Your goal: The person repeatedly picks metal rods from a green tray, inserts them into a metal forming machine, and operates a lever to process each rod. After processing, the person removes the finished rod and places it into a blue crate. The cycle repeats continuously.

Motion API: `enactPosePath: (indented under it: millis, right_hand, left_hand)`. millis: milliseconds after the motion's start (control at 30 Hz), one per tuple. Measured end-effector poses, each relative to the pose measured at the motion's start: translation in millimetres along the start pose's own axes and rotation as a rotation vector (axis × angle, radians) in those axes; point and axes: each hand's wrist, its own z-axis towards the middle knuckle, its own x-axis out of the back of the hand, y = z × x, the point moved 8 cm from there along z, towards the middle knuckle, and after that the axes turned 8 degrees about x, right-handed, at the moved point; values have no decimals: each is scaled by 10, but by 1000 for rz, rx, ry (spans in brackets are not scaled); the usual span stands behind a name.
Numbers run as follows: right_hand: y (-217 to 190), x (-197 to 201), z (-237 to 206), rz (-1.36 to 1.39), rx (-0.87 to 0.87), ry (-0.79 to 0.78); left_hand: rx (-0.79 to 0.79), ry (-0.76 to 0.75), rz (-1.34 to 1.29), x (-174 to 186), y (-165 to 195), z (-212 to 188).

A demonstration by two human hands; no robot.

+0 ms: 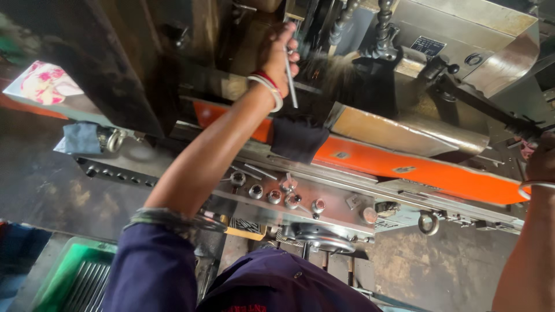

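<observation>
A thin metal rod (pixel 291 81) at 12 o'clock hangs down from the left hand (pixel 280 55), whose fingers are clenched around it, arm stretched out over the orange rail (pixel 404 164). The right hand (pixel 541 162) at 3 o'clock is cut off; its fingers cannot be told.

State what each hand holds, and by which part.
The left hand grips a thin metal rod by its upper end. The right hand is mostly out of view; cannot tell.
</observation>
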Motion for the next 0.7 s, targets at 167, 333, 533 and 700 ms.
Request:
enactPosePath:
  millis: [167, 333, 533, 700]
  right_hand:
    - [244, -192, 281, 159, -47, -70]
    - [389, -383, 376, 300, -102, -103]
    - [401, -423, 377, 128, 29, -51]
    - [445, -517, 268, 24, -37, -88]
  left_hand:
    - [167, 79, 104, -185, -878, 755]
    - [185, 84, 166, -155, -1420, 1079]
    - [204, 123, 290, 27, -1702, 1194]
    - [182, 34, 390, 50, -1791, 1164]
